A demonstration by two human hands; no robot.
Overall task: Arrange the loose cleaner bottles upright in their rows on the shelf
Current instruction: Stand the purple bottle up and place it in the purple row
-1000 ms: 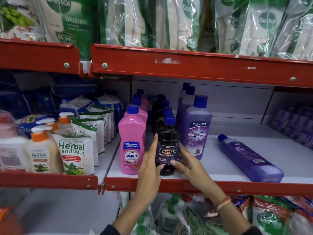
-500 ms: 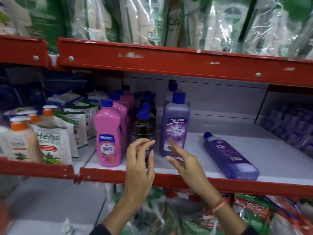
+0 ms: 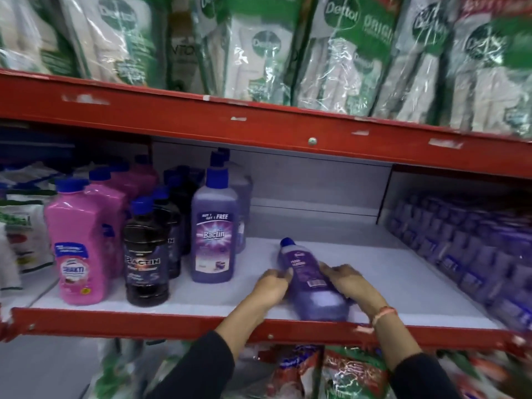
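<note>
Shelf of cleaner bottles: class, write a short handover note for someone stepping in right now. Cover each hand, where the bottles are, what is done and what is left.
Left hand and right hand: each closed on a side of the lying purple plastic bottle, blue cap pointing to the back.
Done: pink bottle, dark Bactin bottle and tall purple Bactin bottle stand upright at the front of their rows on the white shelf.
Left: stand the lying bottle up in a row.

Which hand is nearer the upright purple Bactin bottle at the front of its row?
Left. The left hand lies between the upright purple Bactin bottle and the lying purple bottle; the right hand is on that bottle's far side.
</note>
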